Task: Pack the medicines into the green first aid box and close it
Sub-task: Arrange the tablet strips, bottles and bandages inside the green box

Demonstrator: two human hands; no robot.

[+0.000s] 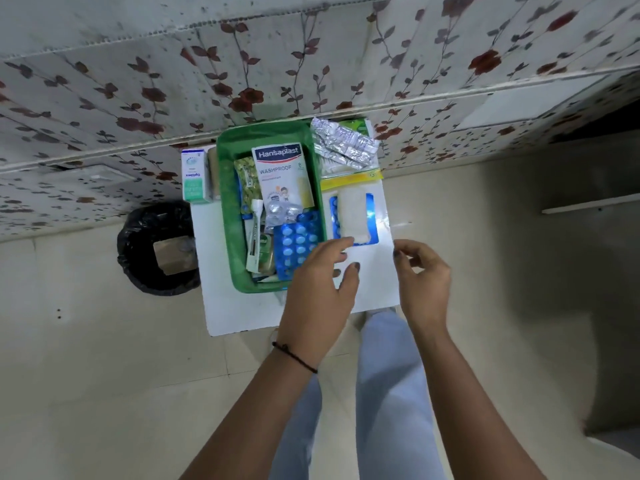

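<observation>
Table (221,306) (white) against floral wall (138,81)

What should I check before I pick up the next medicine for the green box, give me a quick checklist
1. Green plastic first aid box open and reachable: ok.
2. Left hand empty: ok, hovering at the box's near right corner.
3. Right hand empty: ok, over the white table.
4. Items left outside: not ok; silver foil blister strips, a white gauze roll on a blue pack, and a white-and-green carton wait beside the box.
5. Room in the box: cannot tell; it looks crowded.
6. Lid location: cannot tell.
</observation>
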